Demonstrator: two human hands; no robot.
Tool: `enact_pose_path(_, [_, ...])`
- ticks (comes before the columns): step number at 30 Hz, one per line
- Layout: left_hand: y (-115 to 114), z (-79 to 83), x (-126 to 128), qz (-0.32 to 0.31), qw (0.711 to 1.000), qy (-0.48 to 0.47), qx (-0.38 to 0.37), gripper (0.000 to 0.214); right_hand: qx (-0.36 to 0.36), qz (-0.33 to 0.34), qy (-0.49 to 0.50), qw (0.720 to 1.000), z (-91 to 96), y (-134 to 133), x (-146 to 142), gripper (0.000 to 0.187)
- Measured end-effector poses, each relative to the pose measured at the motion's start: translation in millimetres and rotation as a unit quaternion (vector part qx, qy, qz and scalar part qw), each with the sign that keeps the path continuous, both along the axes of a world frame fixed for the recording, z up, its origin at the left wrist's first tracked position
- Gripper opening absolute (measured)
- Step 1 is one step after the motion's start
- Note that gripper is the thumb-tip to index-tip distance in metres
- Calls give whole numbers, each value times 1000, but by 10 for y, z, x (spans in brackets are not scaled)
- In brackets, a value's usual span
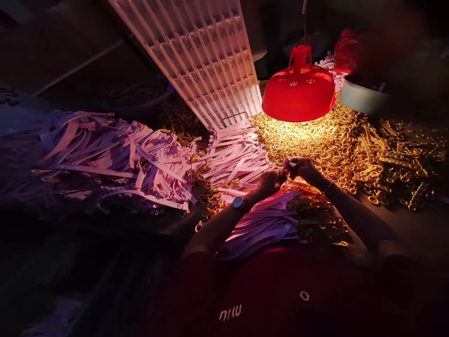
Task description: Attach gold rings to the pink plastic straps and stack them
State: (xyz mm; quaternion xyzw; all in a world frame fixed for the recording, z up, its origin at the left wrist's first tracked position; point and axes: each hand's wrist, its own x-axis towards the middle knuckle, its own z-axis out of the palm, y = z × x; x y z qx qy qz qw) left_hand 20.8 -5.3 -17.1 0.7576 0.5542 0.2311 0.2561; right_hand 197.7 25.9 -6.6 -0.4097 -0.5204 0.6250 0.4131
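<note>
My left hand, with a watch on the wrist, and my right hand meet above the heaps, fingertips nearly together. Both are closed in a pinch; what sits between the fingers is too dark and small to make out. Under my forearms lies a bundle of pink straps, with gold metal clasps at its right side. Another heap of pink straps is just beyond my left hand. Past my right hand spreads a large pile of gold rings and hooks.
A red lamp hangs low over the gold pile. Behind the straps leans a pale ribbed panel. More pink straps are heaped at left. A light bowl stands at the back right, beside a red bundle.
</note>
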Motion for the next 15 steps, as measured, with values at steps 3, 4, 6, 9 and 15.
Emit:
enact_pose_path(3, [37, -91, -26, 7, 990, -136, -31, 17, 9, -17, 32, 999, -3, 29, -74, 47])
enact_pose_path(4, [41, -107, -25, 2, 983, -181, -43, 16, 12, -20, 32, 999, -3, 40, -97, 48])
enact_pose_path(6, [35, -117, -17, 2, 970, -237, -56, 16, 19, -20, 15, 1000, -6, 57, -133, 46])
enact_pose_path(9, [7, -77, -21, 66, 970, -231, -44, 15, 28, -7, -20, 999, -4, 63, -145, 41])
enact_pose_path(15, [-25, 194, -105, 91, 961, -232, -118, 27, 23, 31, -15, 999, 55, -10, -84, 50])
